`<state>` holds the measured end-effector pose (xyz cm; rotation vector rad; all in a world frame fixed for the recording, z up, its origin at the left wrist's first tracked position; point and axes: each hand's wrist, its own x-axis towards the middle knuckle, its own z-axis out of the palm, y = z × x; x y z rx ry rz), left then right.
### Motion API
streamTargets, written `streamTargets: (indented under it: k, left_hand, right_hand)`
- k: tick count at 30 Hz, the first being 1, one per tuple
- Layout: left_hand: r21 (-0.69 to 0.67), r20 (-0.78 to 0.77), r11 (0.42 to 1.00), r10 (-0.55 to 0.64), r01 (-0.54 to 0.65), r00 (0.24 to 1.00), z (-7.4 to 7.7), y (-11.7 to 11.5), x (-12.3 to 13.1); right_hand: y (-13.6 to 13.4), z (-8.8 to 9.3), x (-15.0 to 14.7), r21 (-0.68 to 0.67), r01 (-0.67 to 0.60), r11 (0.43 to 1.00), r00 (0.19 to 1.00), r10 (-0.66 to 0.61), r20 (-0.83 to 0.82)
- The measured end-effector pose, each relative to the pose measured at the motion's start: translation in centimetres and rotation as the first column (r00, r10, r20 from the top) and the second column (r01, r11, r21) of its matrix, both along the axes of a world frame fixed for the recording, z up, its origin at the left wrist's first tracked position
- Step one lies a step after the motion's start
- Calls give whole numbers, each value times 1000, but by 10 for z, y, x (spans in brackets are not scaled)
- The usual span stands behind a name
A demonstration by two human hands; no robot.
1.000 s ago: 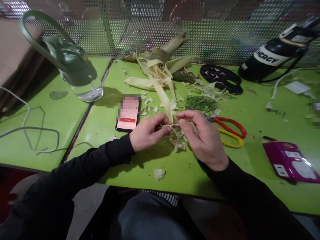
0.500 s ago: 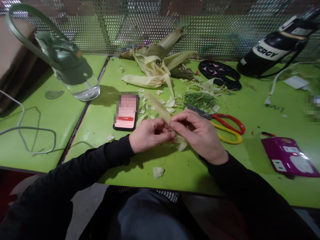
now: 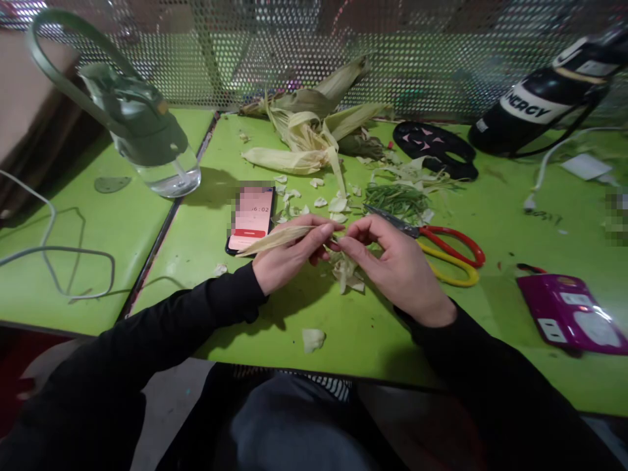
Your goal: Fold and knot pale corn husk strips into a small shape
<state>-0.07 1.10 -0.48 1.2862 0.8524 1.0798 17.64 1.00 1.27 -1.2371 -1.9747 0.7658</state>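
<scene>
My left hand [image 3: 289,255] is closed on a long pale corn husk strip [image 3: 275,239] that lies over its fingers and points left toward the phone [image 3: 251,219]. My right hand [image 3: 392,261] pinches the same strip's end close to my left fingertips. Below the two hands a small knot of folded husk pieces [image 3: 348,273] rests on the green table [image 3: 206,242]. Both sleeves are black.
A pile of corn husks [image 3: 314,124] lies at the back, with cut green strips [image 3: 397,196] and red and yellow scissors [image 3: 441,252] to the right. A water bottle [image 3: 142,137] stands left, a purple power strip [image 3: 572,314] right, a black bottle [image 3: 540,104] by the mesh wall.
The husk strip has swung from pointing up and away to lying leftward across my left hand. My hands have parted slightly, and the folded husk pieces now show beneath them.
</scene>
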Motion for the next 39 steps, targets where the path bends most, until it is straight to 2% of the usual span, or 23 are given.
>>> streamTargets:
  k: [3,7,9,11,13,16,18,21,25,35,39]
  left_hand:
    - [14,15,1000,15,-15,1000,-4,2,0]
    - [47,-11,998,44,-44,999,-4,3,-1]
    - [41,4,998,39,-39,999,-3,2,-2]
    - [15,38,999,28,-29,999,-3,2,-2]
    - [-8,68,1000,25,-24,997,-3,1,-1]
    - [-5,56,998,61,-61,997,-3,-1,0]
    - [-4,51,997,83,-83,995,-4,-2,1]
    - [-31,123,998,55,-51,991,-4,-1,1]
    - [-81,201,996,63,-47,978,-4,-1,2]
    - [-171,226,985,70,-31,972,-4,-7,4]
    - [-149,231,988,75,-41,970,-1,-7,4]
  right_hand:
    - [0,-1,-1,-5,-7,1000,1000,7,-13]
    - [0,-2,0,106,18,994,999,-23,48]
    - [-1,-2,0,222,47,974,995,-66,78]
    - [-2,-3,0,386,92,918,986,-139,95]
    - [-5,-4,-1,477,65,876,981,-144,130]
    - [-10,-6,-4,416,-27,909,975,-68,213]
    - [-12,-8,-7,350,-14,936,974,-66,215]
    - [-13,-8,-10,297,20,955,986,-68,153]
    - [-13,-7,-10,307,-20,951,982,-39,183]
    - [-17,-12,-12,284,-111,952,977,52,209]
    - [-19,-14,-13,329,-144,933,971,68,231]
